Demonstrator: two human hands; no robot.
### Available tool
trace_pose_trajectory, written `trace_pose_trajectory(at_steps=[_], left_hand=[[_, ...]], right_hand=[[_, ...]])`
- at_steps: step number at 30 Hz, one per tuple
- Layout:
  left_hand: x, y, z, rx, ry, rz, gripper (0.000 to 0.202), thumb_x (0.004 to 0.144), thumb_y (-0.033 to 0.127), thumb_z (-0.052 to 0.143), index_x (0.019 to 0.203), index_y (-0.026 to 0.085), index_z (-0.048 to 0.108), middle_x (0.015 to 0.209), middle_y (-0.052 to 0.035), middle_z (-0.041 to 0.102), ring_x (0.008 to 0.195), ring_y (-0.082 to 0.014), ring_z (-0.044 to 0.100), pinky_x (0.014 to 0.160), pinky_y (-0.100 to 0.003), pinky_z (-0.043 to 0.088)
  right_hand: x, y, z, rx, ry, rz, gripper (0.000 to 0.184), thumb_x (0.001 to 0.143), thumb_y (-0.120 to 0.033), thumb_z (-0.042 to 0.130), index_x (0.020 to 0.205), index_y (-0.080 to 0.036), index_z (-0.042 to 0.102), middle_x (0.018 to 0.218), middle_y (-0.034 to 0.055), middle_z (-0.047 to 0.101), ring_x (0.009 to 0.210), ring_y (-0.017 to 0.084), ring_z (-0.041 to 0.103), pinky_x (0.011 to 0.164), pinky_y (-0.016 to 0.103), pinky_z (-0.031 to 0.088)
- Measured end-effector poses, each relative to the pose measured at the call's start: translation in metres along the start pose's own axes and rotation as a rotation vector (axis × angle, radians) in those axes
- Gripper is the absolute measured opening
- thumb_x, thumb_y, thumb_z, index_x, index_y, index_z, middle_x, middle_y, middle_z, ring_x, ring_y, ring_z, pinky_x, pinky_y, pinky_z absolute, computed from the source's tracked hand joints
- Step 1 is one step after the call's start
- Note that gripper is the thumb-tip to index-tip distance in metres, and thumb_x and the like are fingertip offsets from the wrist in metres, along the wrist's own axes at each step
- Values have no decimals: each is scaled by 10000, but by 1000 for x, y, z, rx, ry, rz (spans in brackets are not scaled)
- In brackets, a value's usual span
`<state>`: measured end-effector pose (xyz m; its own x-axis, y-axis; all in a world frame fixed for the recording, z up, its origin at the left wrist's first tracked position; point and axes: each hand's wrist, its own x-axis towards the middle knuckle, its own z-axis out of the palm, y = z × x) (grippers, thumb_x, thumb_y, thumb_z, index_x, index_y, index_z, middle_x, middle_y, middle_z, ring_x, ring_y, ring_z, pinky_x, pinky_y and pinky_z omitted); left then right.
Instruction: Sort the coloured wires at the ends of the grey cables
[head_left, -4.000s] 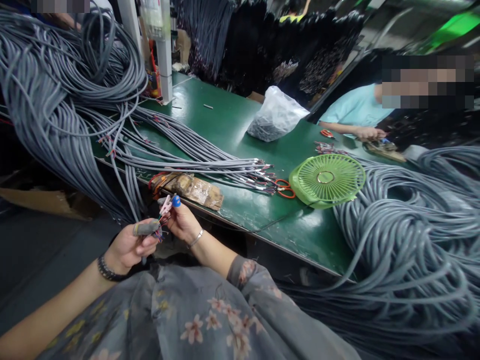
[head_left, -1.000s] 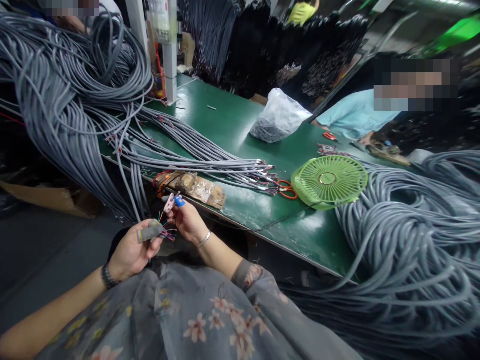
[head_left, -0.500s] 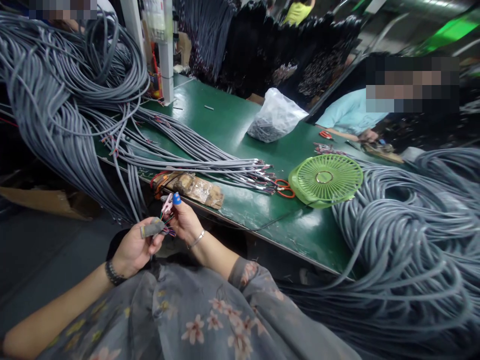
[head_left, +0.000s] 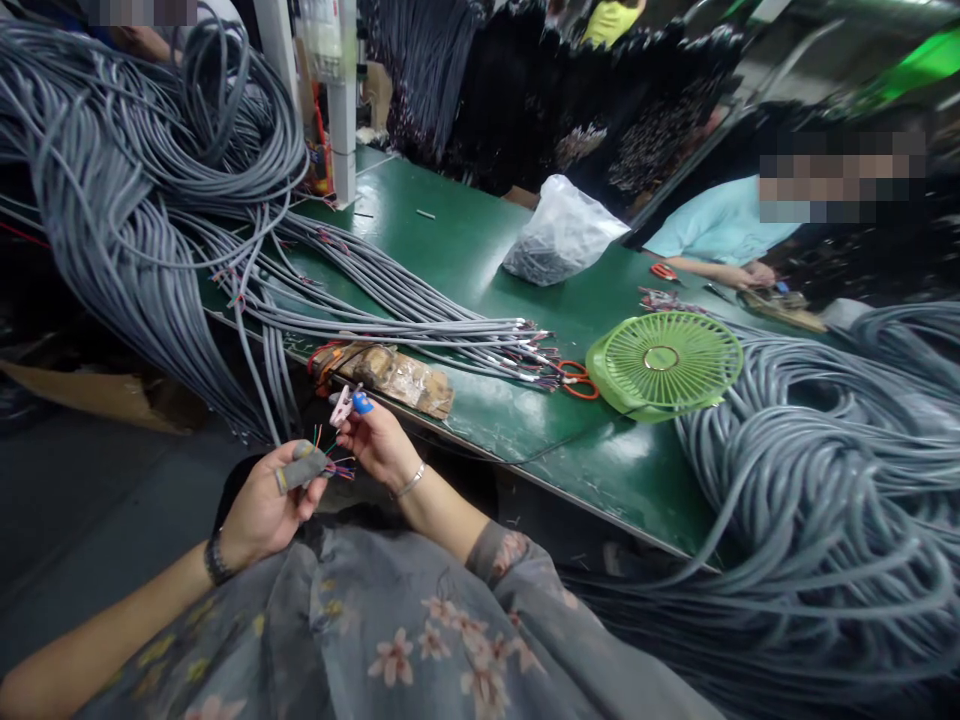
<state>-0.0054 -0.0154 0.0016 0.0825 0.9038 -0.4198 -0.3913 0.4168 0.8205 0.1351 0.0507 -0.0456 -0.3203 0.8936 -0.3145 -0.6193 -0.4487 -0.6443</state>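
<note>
Thin coloured wires (head_left: 343, 469) fan out from the fingers of my left hand (head_left: 262, 500), which pinches the end of a cable. Grey wrapping covers its thumb. My right hand (head_left: 382, 445), with a blue cover on the thumb tip, grips a small pale pink clip (head_left: 342, 406) just above and to the right of those wires. A narrow gap separates the two hands. Beyond them, at the table edge, lies a worn block wrapped in tape (head_left: 405, 380). Most of the held cable is hidden by my left hand and clothing.
Grey cables (head_left: 420, 328) lie across the green table (head_left: 465, 240), their stripped ends near orange-handled scissors (head_left: 577, 380) and a green fan (head_left: 664, 365). Big cable heaps flank both sides. A white plastic bag (head_left: 562, 235) stands farther back. Another person (head_left: 705, 225) works across the table.
My right hand has drawn slightly away from my left, carrying the pink clip off the wires. More of the coloured wires now show. The whole view has shifted a little.
</note>
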Motion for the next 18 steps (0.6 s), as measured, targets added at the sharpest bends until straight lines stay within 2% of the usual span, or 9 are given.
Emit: trace_pose_trajectory(at_steps=[4,9,14,18], left_hand=[[-2,-2,8,4,74,48,427,416,411,969,556,190,631,414,30,599,331,-60,446,356,-159,315],[-1,-1,16,-1,128,63,427,398,398,945,561,205,600,415,37,603,338,-69,444,352,-168,310],[4,-1,14,-9,177,57,357,405,336,887,584,207,607,425,33,613,354,-76,468,361,-169,308],[7,-5,12,11,155,59,335,439,340,862,578,208,587,429,32,607,352,-71,455,359,-170,298]], right_hand=[[0,4,-3,-8,27,-30,355,798,-475,885,806,-177,691,660,-28,617,580,90,524,530,191,485],[4,4,-4,13,18,23,385,845,-535,837,831,-172,707,689,-11,631,596,100,513,539,205,483],[9,4,-6,23,-3,28,356,887,-524,809,827,-193,692,705,-19,631,627,110,522,613,231,517],[10,7,-5,25,25,-7,351,890,-506,814,794,-195,682,683,-23,623,620,108,520,622,231,508]])
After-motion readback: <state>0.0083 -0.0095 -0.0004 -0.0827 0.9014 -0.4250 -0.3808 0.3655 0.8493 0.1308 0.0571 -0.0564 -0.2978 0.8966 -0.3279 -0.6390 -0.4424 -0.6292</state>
